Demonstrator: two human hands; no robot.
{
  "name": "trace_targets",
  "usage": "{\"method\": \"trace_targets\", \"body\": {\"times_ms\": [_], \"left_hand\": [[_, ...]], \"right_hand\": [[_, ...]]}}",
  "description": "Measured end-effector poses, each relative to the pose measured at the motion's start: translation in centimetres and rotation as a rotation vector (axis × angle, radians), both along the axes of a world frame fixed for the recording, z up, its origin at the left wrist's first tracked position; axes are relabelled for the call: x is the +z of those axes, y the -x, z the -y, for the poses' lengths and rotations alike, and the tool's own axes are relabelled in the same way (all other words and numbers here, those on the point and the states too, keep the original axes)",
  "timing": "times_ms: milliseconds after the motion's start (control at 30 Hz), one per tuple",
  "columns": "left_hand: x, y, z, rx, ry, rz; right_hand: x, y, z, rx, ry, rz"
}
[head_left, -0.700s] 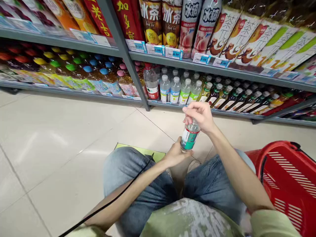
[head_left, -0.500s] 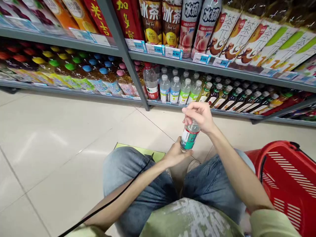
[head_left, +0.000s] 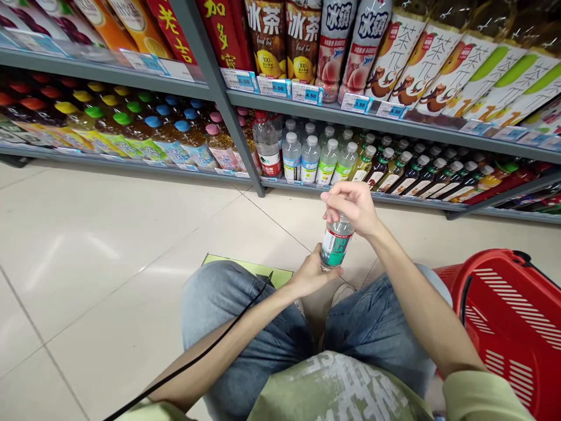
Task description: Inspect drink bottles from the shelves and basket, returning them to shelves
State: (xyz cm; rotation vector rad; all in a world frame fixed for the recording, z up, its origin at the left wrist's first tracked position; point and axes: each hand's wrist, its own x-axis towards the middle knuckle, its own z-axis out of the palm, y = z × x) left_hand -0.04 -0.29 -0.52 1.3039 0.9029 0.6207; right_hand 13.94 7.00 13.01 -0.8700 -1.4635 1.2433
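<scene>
- Left grip (head_left: 309, 273) closes around the lower part of a clear bottle (head_left: 336, 245), thumb toward the near side near its base.
- Right grip (head_left: 354, 204) holds the same bottle at the top, fingers curled narrow about the neck; they hide the cap area, so I cannot tell if a cap is on.
- Bottle sits right of the frame's centre, slightly tilted, its top leaning right, with a white and green label under a red band; it is held above the floor (head_left: 109, 234), beyond the bent knees.
- Denim trousers (head_left: 219, 298) fill the lower middle; a black cable (head_left: 210, 348) runs along the left forearm to the lower left.
- Yellow-green board (head_left: 249, 267) lies on the floor, partly under the left knee.
- Red basket (head_left: 511, 333) stands at the lower right, beside the right knee.
- Grey shelf rack (head_left: 223, 99) spans the top; its bottom row carries white-capped bottles (head_left: 310, 161) near the right grip and, at the upper left, colour-capped drinks (head_left: 123, 118).
</scene>
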Motion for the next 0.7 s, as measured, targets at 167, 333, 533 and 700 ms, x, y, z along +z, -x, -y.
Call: {"method": "trace_targets", "body": {"times_ms": [167,333,533,700], "left_hand": [[0.3,-0.1,0.1,-0.014,-0.053,-0.052],[1.6,0.0,0.0,0.025,-0.101,-0.063],[3.8,-0.3,0.3,-0.11,0.054,0.249],[4.6,-0.5,0.7,-0.245,0.125,0.28]], "right_hand": [[0.1,-0.1,0.3,0.026,-0.051,-0.014],[0.9,-0.9,0.4,0.134,-0.121,-0.113],[2.0,-2.9,0.1,0.267,-0.079,-0.371],[1.9,-3.1,0.2,0.342,-0.081,-0.417]]}}
